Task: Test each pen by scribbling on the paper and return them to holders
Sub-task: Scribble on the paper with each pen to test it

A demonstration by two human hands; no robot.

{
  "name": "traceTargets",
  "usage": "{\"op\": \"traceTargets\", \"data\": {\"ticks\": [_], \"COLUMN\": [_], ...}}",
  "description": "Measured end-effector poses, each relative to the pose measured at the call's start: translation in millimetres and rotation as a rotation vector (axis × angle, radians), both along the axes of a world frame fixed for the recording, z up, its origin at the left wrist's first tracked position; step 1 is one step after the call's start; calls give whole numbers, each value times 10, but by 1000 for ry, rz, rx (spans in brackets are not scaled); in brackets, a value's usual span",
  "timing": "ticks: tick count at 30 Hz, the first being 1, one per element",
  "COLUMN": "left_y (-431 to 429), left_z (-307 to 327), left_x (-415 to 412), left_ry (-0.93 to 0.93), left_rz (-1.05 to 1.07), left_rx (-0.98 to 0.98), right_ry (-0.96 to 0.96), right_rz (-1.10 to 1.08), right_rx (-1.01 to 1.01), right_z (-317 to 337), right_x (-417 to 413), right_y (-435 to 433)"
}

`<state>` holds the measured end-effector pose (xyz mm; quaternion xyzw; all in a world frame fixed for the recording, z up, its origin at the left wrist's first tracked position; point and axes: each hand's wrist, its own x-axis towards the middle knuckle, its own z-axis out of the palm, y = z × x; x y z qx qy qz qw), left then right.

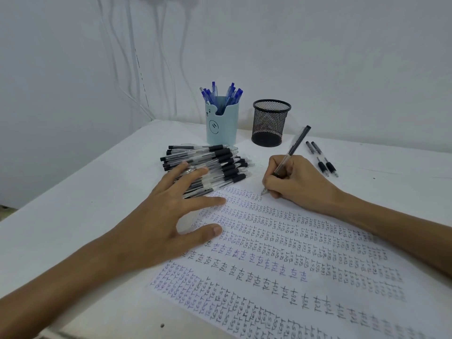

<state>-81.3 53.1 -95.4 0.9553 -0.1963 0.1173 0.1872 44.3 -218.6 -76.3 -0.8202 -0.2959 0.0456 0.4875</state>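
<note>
Paper (330, 272) edge beyond frame bottom

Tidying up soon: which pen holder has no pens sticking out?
The black wire-mesh cup; the pale blue bear-faced plastic holder to its left bristles with blue pens.

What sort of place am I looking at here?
Probably a desk by a bare white wall: paper covered in handwritten "test", a pile of black pens, a blue holder and a black mesh holder.

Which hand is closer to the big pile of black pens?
Left. The left hand lies with its fingers spread on the pile of black pens. The right hand is apart from it, to its right, gripping a pen with its tip at the paper's edge.
</note>
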Motion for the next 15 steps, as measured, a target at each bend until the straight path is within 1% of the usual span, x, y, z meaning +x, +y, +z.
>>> {"op": "traceTargets", "data": {"ticks": [3, 5, 8, 10, 13, 15], "left_y": [3, 1, -1, -2, 1, 3], "left_z": [-4, -1, -2, -4, 3, 7], "left_x": [1, 0, 2, 4, 3, 0], "left_ry": [-7, -8, -14, -18, -9, -2], "left_rz": [1, 0, 1, -1, 0, 2], "left_rx": [5, 9, 13, 12, 11, 13], "right_ry": [-10, 24, 254, 333, 277, 265], "right_rz": [-9, -42, -106, -122, -59, -62], "right_rx": [-24, 11, 255, 376, 423, 479], "right_z": [0, 11, 32, 39, 20, 27], "right_x": [-8, -5, 41, 71, 89, 102], "right_y": [13, 24, 29, 22, 13, 2]}}
